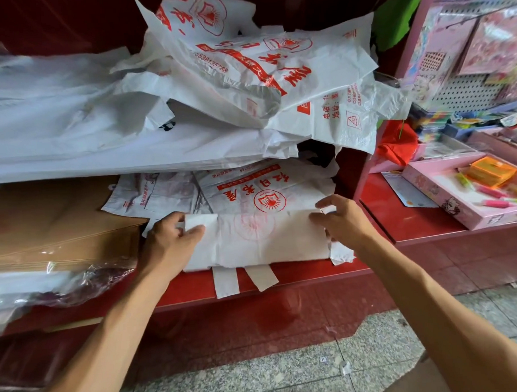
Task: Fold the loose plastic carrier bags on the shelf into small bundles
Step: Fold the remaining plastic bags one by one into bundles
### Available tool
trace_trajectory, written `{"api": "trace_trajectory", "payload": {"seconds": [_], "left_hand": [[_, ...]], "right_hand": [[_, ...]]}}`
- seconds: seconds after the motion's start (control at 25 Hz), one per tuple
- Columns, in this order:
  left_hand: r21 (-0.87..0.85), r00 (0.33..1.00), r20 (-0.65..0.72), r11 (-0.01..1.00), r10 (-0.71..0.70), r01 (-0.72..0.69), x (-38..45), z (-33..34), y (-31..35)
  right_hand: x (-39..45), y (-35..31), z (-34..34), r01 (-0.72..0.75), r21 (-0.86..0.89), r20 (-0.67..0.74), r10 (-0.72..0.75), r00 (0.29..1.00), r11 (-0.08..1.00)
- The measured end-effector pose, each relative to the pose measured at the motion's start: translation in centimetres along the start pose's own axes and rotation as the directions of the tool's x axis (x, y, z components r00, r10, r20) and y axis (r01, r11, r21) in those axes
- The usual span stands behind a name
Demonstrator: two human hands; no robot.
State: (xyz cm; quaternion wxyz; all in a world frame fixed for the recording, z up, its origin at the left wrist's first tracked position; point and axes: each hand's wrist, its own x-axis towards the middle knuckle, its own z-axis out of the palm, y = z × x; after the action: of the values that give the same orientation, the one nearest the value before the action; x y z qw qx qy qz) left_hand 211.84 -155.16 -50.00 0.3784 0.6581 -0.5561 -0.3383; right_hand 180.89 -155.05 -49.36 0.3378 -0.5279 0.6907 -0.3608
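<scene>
- A flattened cardboard box (57,231) is seen at the far left of the red shelf (314,278), with crumpled clear plastic (62,281) in front of it
- The left edge of the white carrier bag (268,240) is pinched in the grip of the left hand (170,238), fingers and thumb closed on a folded flap
- The bag is laid flat near the front edge of the shelf, its two handle strips (243,279) hanging over that edge
- The bag's right edge is held by the right hand (341,219), fingertips curled onto the plastic
- A loose pile of red-printed bags (246,72) is heaped above and behind
- A pink tray (429,200) of stationery is set well apart on the right
</scene>
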Motion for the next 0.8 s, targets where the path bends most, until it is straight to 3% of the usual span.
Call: {"api": "trace_trajectory", "payload": {"seconds": [0.12, 0.24, 0.36, 0.48, 0.56, 0.6, 0.64, 0.72, 0.8], "left_hand": [[0.327, 0.995, 0.008, 0.941, -0.099, 0.091, 0.1, 0.1, -0.7], [0.461, 0.995, 0.081, 0.887, -0.057, 0.013, -0.5, -1.4, 0.2], [0.483, 0.935, 0.342, 0.837, 0.092, -0.259, -1.7, -3.3, 0.6], [0.536, 0.763, 0.64, 0.662, 0.086, -0.524, -3.2, -2.7, 0.3], [0.594, 0.753, 0.65, 0.55, 0.102, -0.587, -3.0, -1.8, -0.8], [0.575, 0.757, 0.639, 0.568, 0.138, -0.588, -2.8, -1.9, -1.1], [0.535, 0.765, 0.623, 0.623, 0.167, -0.571, -2.6, -2.2, -1.0], [0.457, 0.798, 0.571, 0.734, 0.191, -0.502, -2.4, -2.8, -0.8], [0.458, 0.797, 0.577, 0.737, 0.179, -0.497, -2.4, -3.1, -0.6]], "right_hand": [[-0.1, 0.5, -0.2, -0.088, -0.24, 0.123, 0.12, 0.985, 0.967], [-1.4, -0.6, -1.5, -0.02, -0.364, 0.257, 0.121, 0.959, 0.931], [-3.1, -1.1, -1.9, 0.308, -0.546, 0.406, -0.077, 0.911, 0.779], [-4.7, -1.2, -0.8, 0.483, -0.62, 0.575, -0.061, 0.816, 0.619], [-5.2, -1.0, 0.6, 0.536, -0.696, 0.566, -0.094, 0.819, 0.478], [-5.2, -1.0, 1.0, 0.546, -0.706, 0.543, -0.15, 0.826, 0.451], [-5.0, -1.1, 0.9, 0.533, -0.694, 0.513, -0.187, 0.838, 0.484], [-4.3, -1.6, -0.2, 0.441, -0.602, 0.48, -0.14, 0.866, 0.666], [-3.6, -1.9, -1.5, 0.377, -0.541, 0.508, -0.065, 0.859, 0.752]]}}
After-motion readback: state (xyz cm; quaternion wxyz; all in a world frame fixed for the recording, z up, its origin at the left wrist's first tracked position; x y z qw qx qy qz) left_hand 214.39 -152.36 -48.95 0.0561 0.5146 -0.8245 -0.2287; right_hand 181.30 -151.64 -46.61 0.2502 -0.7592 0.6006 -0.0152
